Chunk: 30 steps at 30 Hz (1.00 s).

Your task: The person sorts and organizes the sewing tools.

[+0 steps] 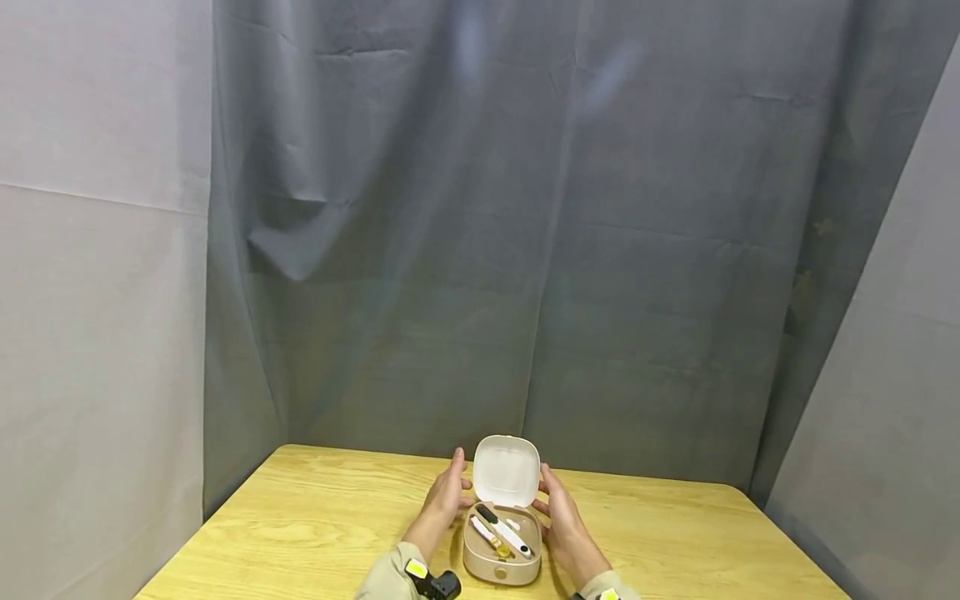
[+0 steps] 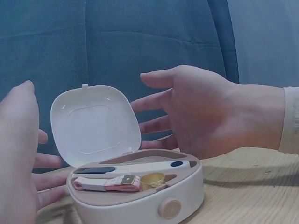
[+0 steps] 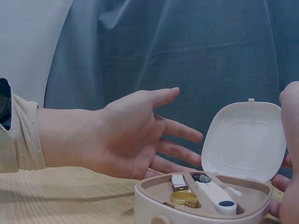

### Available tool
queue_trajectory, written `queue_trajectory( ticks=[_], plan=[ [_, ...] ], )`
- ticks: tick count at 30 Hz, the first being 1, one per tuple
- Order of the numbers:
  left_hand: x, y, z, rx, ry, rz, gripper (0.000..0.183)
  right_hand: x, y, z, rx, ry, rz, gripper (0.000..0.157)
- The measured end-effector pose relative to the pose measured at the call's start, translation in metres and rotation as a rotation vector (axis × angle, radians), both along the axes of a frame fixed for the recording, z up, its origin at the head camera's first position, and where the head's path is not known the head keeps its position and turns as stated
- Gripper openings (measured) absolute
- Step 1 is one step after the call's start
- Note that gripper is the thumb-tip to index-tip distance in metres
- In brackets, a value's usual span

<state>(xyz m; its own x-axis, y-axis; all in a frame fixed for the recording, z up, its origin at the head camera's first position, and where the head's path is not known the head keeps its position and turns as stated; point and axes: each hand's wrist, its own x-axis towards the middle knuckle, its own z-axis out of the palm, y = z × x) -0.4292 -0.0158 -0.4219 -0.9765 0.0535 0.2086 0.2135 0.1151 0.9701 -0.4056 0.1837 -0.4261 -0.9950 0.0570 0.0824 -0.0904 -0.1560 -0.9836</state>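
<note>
A small cream box (image 1: 501,572) stands on the table, its white lid (image 1: 507,471) raised upright at the back. Inside, a folded pink-and-white tape measure (image 2: 106,183) lies beside a gold thimble (image 2: 152,180). A long white tool (image 3: 216,196) with a black end occupies the middle slot. One small white piece (image 3: 233,191) lies in the side compartment. My left hand (image 1: 446,496) is at the box's left, fingers extended near the lid. At the right, my right hand (image 1: 564,523) has its fingers spread near the lid; whether either touches it, I cannot tell.
The light wooden table (image 1: 337,517) extends to both sides of the box. Behind its far edge hangs a grey curtain (image 1: 420,333), with pale cloth panels (image 1: 97,333) at the sides. Both wrists carry black strapped devices (image 1: 438,583).
</note>
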Motion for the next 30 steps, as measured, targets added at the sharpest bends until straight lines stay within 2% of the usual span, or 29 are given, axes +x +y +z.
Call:
queue_trajectory(
  ticks=[5, 10, 15, 21, 25, 30],
  plan=[
    [-0.0001, 0.0039, -0.0024, 0.043, 0.008, -0.06, 0.086, -0.0008, -0.0003, -0.0001, 0.0, 0.005, 0.017, 0.08],
    [-0.0003, 0.0054, -0.0045, 0.067, 0.019, -0.083, 0.085, -0.0008, 0.0009, -0.0012, -0.006, 0.013, 0.032, 0.079],
    [0.0002, 0.0072, -0.0039, 0.087, 0.006, -0.087, 0.083, -0.0002, 0.0016, -0.0002, -0.014, 0.009, 0.033, 0.083],
    [0.0009, 0.0059, -0.0036, 0.112, -0.02, -0.102, 0.083, -0.0007, 0.0001, 0.0003, -0.022, 0.008, 0.032, 0.077],
    [0.0034, 0.0044, -0.0063, 0.106, 0.016, -0.114, 0.087, -0.0007, -0.0002, 0.0, -0.022, 0.01, 0.03, 0.076],
    [0.0048, 0.006, -0.0077, 0.09, 0.042, -0.097, 0.09, -0.0002, 0.0001, -0.001, -0.017, 0.026, 0.041, 0.079]
  ],
)
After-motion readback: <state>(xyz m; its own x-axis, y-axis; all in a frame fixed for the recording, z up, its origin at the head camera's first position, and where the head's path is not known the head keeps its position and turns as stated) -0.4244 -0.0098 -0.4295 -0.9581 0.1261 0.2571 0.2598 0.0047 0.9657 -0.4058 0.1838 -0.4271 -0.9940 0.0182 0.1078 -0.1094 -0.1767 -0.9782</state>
